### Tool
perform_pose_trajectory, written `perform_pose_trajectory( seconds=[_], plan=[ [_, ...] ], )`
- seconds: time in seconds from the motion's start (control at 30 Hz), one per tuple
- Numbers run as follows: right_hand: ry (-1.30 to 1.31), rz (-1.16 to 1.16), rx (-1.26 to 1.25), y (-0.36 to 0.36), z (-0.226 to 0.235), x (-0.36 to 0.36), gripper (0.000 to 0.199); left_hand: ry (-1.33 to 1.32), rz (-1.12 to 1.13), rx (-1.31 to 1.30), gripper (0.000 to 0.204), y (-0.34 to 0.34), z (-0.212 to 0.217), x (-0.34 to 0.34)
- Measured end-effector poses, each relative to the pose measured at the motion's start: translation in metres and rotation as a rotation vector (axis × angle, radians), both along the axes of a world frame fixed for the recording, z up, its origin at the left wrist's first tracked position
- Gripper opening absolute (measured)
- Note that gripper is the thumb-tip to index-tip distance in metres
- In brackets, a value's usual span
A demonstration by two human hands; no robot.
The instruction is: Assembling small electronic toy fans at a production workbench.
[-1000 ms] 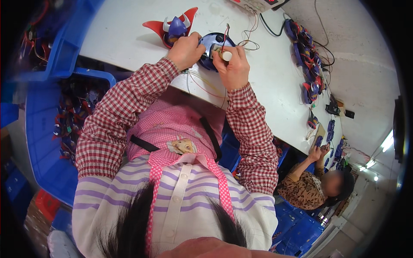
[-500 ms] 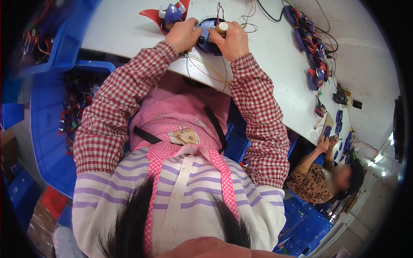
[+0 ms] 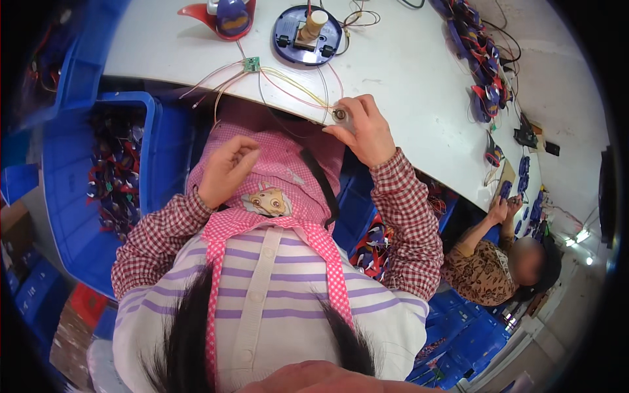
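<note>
At the table's front edge, my right hand [image 3: 367, 131] grips a small round part with a dark centre [image 3: 339, 115] between thumb and fingers. Thin wires run close to it from a green circuit board [image 3: 251, 64] lying on the white table. My left hand [image 3: 228, 169] hovers over the lap, fingers loosely curled and apart, holding nothing. Beyond the circuit board rests a round purple base [image 3: 288, 29] with black fittings. A tan cylinder with a pale top [image 3: 316, 23] stands on the base. To its left sits a red and purple toy shell [image 3: 232, 18].
Blue bins [image 3: 72, 216] filled with red and purple toy parts stand at the left. More toy parts [image 3: 373, 249] lie below the table by my right arm. Assembled purple-red pieces [image 3: 481, 72] line the far right edge, where another person [image 3: 488, 268] works.
Both hands have left the purple base. My left hand has drawn back over the lap; my right has come to the front edge and taken the small round part. The tan cylinder stays on the base.
</note>
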State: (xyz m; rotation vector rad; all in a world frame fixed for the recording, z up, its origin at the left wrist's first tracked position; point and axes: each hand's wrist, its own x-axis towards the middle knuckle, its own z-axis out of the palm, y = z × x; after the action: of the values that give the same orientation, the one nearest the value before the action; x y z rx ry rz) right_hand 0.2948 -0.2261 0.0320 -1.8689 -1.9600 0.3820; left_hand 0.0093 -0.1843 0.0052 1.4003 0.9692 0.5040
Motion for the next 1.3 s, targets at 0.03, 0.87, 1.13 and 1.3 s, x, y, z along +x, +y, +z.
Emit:
perform_pose_trajectory(
  seconds=[0.03, 0.87, 1.13, 1.3],
  plan=[
    [-0.002, -0.017, 0.028, 0.001, -0.001, -0.002, 0.027, -0.003, 0.04, -0.059, 0.026, -0.005, -0.007, -0.001],
    [0.124, -0.101, -0.017, 0.126, -0.016, -0.098, 0.012, -0.331, 0.362, -0.452, 0.024, 0.026, -0.04, -0.034],
    [0.369, -0.097, -0.159, 0.128, -0.001, -0.088, 0.012, -0.518, 0.39, -0.551, 0.025, 0.024, -0.027, -0.041],
    [0.483, -0.116, -0.199, 0.127, -0.006, -0.087, 0.012, -0.575, 0.39, -0.574, 0.025, 0.024, -0.017, -0.043]
  ],
)
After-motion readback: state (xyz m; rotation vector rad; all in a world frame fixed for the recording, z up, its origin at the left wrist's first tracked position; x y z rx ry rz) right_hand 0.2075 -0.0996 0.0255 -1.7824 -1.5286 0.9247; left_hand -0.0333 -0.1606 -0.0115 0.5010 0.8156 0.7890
